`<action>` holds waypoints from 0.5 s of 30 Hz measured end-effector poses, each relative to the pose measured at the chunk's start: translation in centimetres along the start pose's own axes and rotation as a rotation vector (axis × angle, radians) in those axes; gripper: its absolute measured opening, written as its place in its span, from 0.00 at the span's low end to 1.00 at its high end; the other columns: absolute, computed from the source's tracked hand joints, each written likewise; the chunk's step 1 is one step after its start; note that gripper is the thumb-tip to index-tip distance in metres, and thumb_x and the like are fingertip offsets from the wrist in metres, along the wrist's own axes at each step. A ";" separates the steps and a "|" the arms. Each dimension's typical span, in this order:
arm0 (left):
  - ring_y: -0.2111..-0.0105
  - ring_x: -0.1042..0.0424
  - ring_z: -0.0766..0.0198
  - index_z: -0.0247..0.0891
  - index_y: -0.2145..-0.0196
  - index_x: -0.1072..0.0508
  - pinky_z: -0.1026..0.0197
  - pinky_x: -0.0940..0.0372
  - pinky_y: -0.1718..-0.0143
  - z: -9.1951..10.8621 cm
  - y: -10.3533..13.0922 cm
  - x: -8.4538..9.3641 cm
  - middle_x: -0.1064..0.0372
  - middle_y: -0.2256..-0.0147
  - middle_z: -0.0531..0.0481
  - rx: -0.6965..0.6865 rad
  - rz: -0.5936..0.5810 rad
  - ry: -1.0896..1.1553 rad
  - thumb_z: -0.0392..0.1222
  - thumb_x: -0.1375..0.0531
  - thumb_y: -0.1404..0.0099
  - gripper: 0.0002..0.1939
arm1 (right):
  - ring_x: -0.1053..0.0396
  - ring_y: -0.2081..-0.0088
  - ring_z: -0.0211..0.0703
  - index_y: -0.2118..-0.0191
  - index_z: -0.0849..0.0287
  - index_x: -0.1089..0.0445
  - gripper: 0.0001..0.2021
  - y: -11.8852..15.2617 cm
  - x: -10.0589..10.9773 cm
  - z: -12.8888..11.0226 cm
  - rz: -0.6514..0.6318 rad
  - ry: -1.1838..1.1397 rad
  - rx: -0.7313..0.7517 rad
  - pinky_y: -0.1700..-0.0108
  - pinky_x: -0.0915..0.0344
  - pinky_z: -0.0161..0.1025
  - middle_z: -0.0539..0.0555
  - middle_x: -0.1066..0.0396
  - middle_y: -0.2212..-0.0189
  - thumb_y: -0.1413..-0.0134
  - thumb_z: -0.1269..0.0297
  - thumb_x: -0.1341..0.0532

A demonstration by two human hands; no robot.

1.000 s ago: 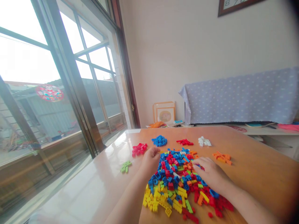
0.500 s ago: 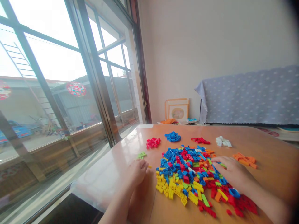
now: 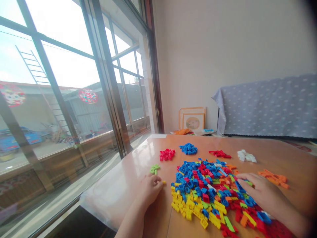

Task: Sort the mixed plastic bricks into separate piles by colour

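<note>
A large mixed pile of blue, yellow, red, orange and green bricks (image 3: 198, 185) covers the middle of the table. Left of it, my left hand (image 3: 151, 186) rests with curled fingers; a small yellow piece (image 3: 163, 182) shows at its fingertips. Just beyond that hand lies a small group of light green pieces (image 3: 155, 169). My right hand (image 3: 254, 185) is over the pile's right side, its fingers pointing left among orange, green and blue bricks. Whatever its fingertips hold, if anything, is too small to make out.
Behind the pile, sorted heaps lie on the table (image 3: 138, 165): pinkish-red (image 3: 167, 154), blue (image 3: 188, 148), red (image 3: 220, 154) and white (image 3: 246, 156), with orange (image 3: 274, 178) at the right. Windows stand at left; a spotted cloth (image 3: 267, 105) hangs behind.
The view has shifted, so the table and hands appear farther right and slightly lower. A light green piece now shows at the near edge of the green group, beside my left hand.
</note>
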State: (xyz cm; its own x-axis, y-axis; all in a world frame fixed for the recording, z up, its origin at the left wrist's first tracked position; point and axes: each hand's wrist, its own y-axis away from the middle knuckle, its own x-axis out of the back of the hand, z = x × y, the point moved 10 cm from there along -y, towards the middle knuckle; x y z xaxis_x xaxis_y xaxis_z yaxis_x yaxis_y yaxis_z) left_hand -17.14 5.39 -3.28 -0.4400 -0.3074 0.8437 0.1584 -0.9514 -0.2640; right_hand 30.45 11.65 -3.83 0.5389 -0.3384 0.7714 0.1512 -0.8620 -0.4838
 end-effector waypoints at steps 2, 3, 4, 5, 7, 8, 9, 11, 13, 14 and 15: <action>0.58 0.28 0.59 0.42 0.61 0.21 0.61 0.38 0.56 -0.8 -0.4 0.5 0.26 0.60 0.49 0.033 0.042 0.017 0.41 0.39 0.35 0.07 | 0.25 0.50 0.55 0.59 0.48 0.22 0.15 0.0 -0.2 0.3 0.003 -0.003 -0.002 0.47 0.32 0.50 0.59 0.21 0.54 0.37 0.50 0.44; 0.58 0.28 0.59 0.41 0.58 0.23 0.61 0.37 0.55 -1.3 -0.6 0.9 0.27 0.59 0.48 0.056 0.069 0.018 0.41 0.40 0.34 0.08 | 0.25 0.50 0.55 0.59 0.47 0.22 0.14 0.0 -0.2 0.5 0.006 -0.007 -0.003 0.47 0.32 0.50 0.58 0.21 0.54 0.38 0.50 0.44; 0.56 0.28 0.58 0.39 0.55 0.24 0.60 0.37 0.54 -1.8 -0.9 1.4 0.27 0.58 0.47 0.077 0.096 0.016 0.42 0.40 0.34 0.11 | 0.25 0.50 0.55 0.58 0.47 0.22 0.14 0.0 -0.3 0.7 0.009 -0.012 -0.003 0.47 0.32 0.50 0.58 0.21 0.54 0.38 0.50 0.43; 0.55 0.28 0.58 0.39 0.51 0.26 0.60 0.36 0.53 -2.2 -1.2 2.0 0.28 0.55 0.45 0.092 0.115 0.011 0.44 0.39 0.34 0.15 | 0.25 0.51 0.55 0.58 0.46 0.22 0.14 -0.1 -0.3 0.9 0.010 -0.017 -0.001 0.47 0.32 0.50 0.57 0.21 0.55 0.38 0.50 0.43; 0.51 0.29 0.56 0.38 0.42 0.32 0.59 0.36 0.50 -2.9 -2.0 2.6 0.31 0.50 0.42 0.121 0.106 0.000 0.49 0.37 0.36 0.27 | 0.25 0.51 0.55 0.58 0.45 0.22 0.14 -0.1 -0.5 1.2 0.006 -0.022 0.005 0.47 0.32 0.50 0.58 0.21 0.55 0.38 0.49 0.43; 0.50 0.29 0.55 0.37 0.39 0.35 0.60 0.36 0.50 -3.3 -2.5 2.7 0.33 0.47 0.41 0.140 0.078 -0.008 0.51 0.36 0.38 0.32 | 0.25 0.51 0.55 0.58 0.45 0.22 0.13 -0.2 -0.6 1.3 0.005 -0.020 0.007 0.47 0.32 0.50 0.58 0.21 0.54 0.39 0.49 0.42; 0.48 0.29 0.54 0.37 0.38 0.36 0.60 0.36 0.50 -3.6 -2.9 2.5 0.35 0.45 0.40 0.157 0.042 -0.016 0.52 0.34 0.40 0.36 | 0.25 0.50 0.56 0.59 0.45 0.22 0.13 -0.2 -0.7 1.4 0.008 -0.018 0.007 0.47 0.32 0.51 0.58 0.21 0.54 0.39 0.48 0.42; 0.47 0.30 0.52 0.37 0.38 0.36 0.61 0.35 0.50 -3.9 -3.9 1.9 0.37 0.43 0.38 0.181 -0.026 -0.028 0.52 0.31 0.44 0.40 | 0.26 0.50 0.56 0.59 0.43 0.22 0.13 -0.1 -1.0 1.7 0.018 -0.013 0.003 0.47 0.32 0.52 0.58 0.21 0.54 0.39 0.48 0.41; 0.47 0.29 0.51 0.36 0.41 0.33 0.61 0.35 0.52 -4.0 -5.0 1.3 0.37 0.42 0.37 0.192 -0.054 -0.024 0.50 0.28 0.49 0.41 | 0.26 0.50 0.56 0.59 0.42 0.22 0.12 -0.1 -1.4 2.0 0.021 -0.015 0.003 0.46 0.32 0.52 0.57 0.21 0.53 0.40 0.48 0.41; 0.48 0.29 0.50 0.36 0.42 0.32 0.61 0.35 0.53 -3.9 -5.5 1.1 0.37 0.42 0.37 0.196 -0.056 -0.015 0.50 0.27 0.51 0.40 | 0.25 0.50 0.56 0.59 0.42 0.22 0.12 -0.1 -1.6 2.3 0.017 -0.020 0.005 0.46 0.32 0.52 0.57 0.21 0.53 0.40 0.48 0.41; 0.49 0.29 0.50 0.36 0.44 0.30 0.62 0.34 0.54 -3.8 -5.9 0.8 0.35 0.42 0.37 0.200 -0.059 0.000 0.49 0.26 0.51 0.38 | 0.25 0.50 0.56 0.59 0.42 0.22 0.12 0.0 -2.0 2.5 0.012 -0.025 0.009 0.45 0.33 0.52 0.57 0.21 0.53 0.40 0.48 0.41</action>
State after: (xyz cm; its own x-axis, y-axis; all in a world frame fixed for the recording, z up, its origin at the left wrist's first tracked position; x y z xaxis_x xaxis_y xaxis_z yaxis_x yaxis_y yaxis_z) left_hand -21.83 10.73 -2.81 -0.4540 -0.2512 0.8549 0.3050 -0.9453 -0.1157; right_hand 31.46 13.30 -6.34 0.5615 -0.3387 0.7550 0.1526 -0.8544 -0.4968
